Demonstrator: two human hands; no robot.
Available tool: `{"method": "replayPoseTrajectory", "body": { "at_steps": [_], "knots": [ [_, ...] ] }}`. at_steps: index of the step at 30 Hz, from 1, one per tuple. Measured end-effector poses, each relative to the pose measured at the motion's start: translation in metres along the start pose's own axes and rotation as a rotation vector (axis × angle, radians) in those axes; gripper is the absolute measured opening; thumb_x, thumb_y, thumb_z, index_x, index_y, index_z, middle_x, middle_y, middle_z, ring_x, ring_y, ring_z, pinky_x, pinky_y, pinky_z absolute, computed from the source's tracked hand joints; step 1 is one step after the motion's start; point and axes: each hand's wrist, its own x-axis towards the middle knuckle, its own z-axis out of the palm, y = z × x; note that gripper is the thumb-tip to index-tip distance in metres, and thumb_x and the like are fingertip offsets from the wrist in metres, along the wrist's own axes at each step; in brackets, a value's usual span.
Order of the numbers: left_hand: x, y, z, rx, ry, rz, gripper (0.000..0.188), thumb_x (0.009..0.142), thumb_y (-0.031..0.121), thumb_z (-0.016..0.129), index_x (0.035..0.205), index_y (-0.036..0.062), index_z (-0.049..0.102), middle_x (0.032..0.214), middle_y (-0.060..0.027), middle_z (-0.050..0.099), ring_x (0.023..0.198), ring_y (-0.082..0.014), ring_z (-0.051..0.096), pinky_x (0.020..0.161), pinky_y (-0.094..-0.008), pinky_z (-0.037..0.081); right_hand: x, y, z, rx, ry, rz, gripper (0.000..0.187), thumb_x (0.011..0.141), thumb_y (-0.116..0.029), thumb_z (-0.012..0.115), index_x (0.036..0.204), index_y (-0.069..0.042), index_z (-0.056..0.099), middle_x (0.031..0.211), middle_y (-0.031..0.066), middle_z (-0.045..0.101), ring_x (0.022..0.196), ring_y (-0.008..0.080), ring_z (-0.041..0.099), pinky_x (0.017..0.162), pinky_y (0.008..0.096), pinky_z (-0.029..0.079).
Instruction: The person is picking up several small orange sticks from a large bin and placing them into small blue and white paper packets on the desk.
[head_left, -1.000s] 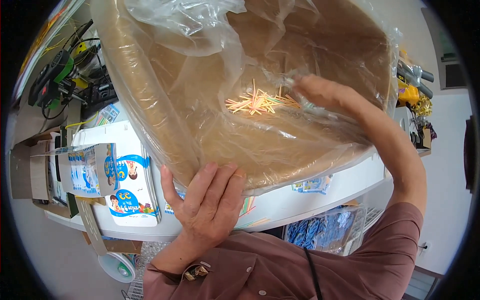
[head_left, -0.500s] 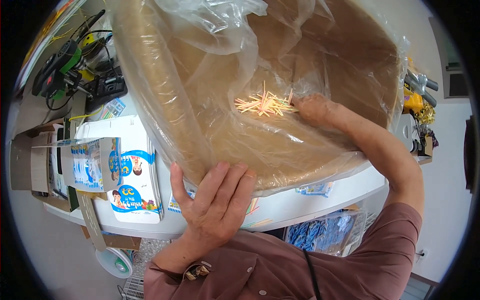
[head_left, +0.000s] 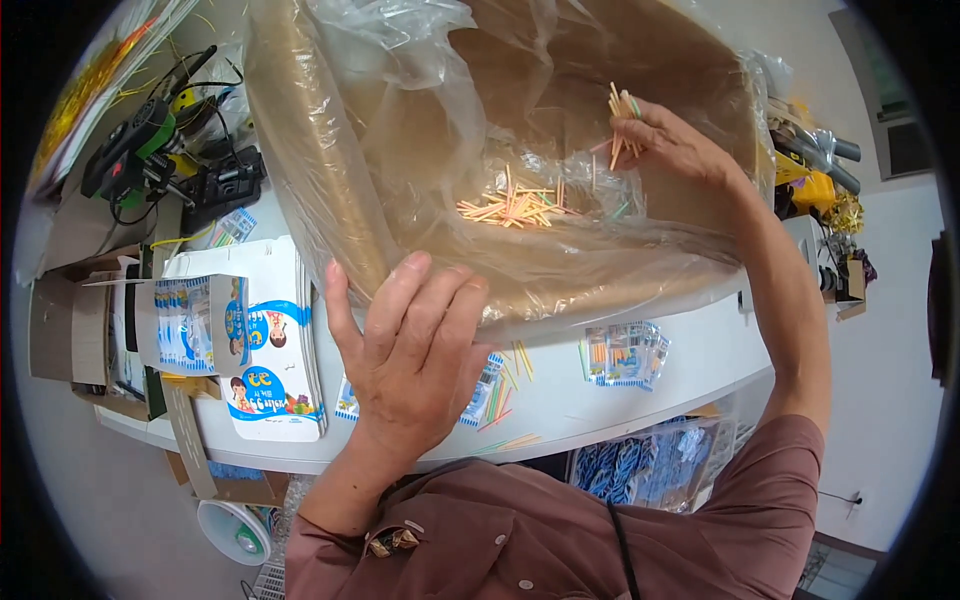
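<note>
A large cardboard box [head_left: 700,60], lined with clear plastic film [head_left: 400,110], leans tilted over the table with its mouth toward me. Low inside lies a loose pile of thin pink, yellow and orange sticks [head_left: 515,207]. My right hand [head_left: 672,142] is raised in the box, right of the pile, pinching an upright bunch of sticks [head_left: 624,125] with a few green ones. Over the near edge of box and film, my left hand [head_left: 412,350] hooks its spread fingers; its thumb is hidden. Beneath it, blue-and-white packets [head_left: 484,388] show partly.
More filled packets [head_left: 628,355] and stray sticks [head_left: 520,441] lie on the white table [head_left: 560,400]. To the left are a stack of printed cards [head_left: 270,400], an open carton [head_left: 75,325] and a clamp-like tool [head_left: 135,150]. A clear bin of blue packets [head_left: 650,460] stands below the edge.
My right hand has risen from beside the pile, lifting a bunch of sticks. The box's near edge has shifted up and away, uncovering more packets. My left hand stays on that edge.
</note>
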Motion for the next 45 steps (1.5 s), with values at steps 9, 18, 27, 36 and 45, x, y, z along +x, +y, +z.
{"method": "replayPoseTrajectory", "body": {
  "at_steps": [9,18,27,36,45],
  "knots": [
    [-0.003,0.049,-0.038,-0.635,0.130,-0.033,0.041,0.082,0.031,0.079,0.107,0.0010,0.065,0.095,-0.0116,0.068,0.082,-0.0247,0.067,0.075,-0.0402,0.056,-0.094,-0.069,0.026,0.840,0.040,-0.224,0.024,0.104,-0.024,0.045,0.112,-0.002,0.052,0.093,0.0171,0.069,0.078,0.0280,0.071,0.070,0.0363,0.059],
    [-0.050,0.082,0.019,-0.944,-0.134,-0.159,0.044,0.081,0.030,0.081,0.106,-0.0014,0.064,0.067,-0.0051,0.059,0.049,-0.0182,0.056,0.046,-0.0275,0.047,-0.189,-0.038,0.183,1.095,-0.072,0.239,0.026,0.099,-0.025,0.054,0.107,-0.001,0.054,0.091,0.0143,0.066,0.081,0.0215,0.066,0.072,0.0329,0.053],
    [-0.103,0.081,0.072,-0.631,-0.312,-0.091,0.018,0.088,0.004,0.066,0.104,0.0021,0.057,0.079,-0.0132,0.066,0.063,-0.0306,0.065,0.053,-0.0374,0.052,-0.171,0.003,0.309,1.046,0.522,0.170,0.023,0.105,-0.022,0.043,0.103,-0.003,0.056,0.090,0.0051,0.063,0.080,0.0116,0.058,0.071,0.0278,0.048],
    [-0.129,0.074,0.096,-0.747,-0.363,-0.304,0.018,0.095,0.006,0.059,0.110,0.0029,0.050,0.097,-0.0197,0.069,0.075,-0.0379,0.068,0.058,-0.0434,0.053,-0.166,0.010,0.324,1.781,0.530,-0.011,0.018,0.102,-0.018,0.050,0.114,-0.006,0.057,0.101,0.0088,0.066,0.108,0.0262,0.062,0.100,0.0419,0.047],
    [-0.123,0.078,0.082,-1.012,-0.397,-0.645,0.011,0.097,0.012,0.061,0.102,0.0030,0.057,0.079,-0.0119,0.067,0.063,-0.0193,0.066,0.054,-0.0315,0.051,-0.164,0.020,0.311,1.615,0.505,-0.203,0.016,0.103,-0.018,0.049,0.113,-0.005,0.049,0.096,0.0076,0.060,0.104,0.0244,0.062,0.096,0.0393,0.049]
  ]
}}
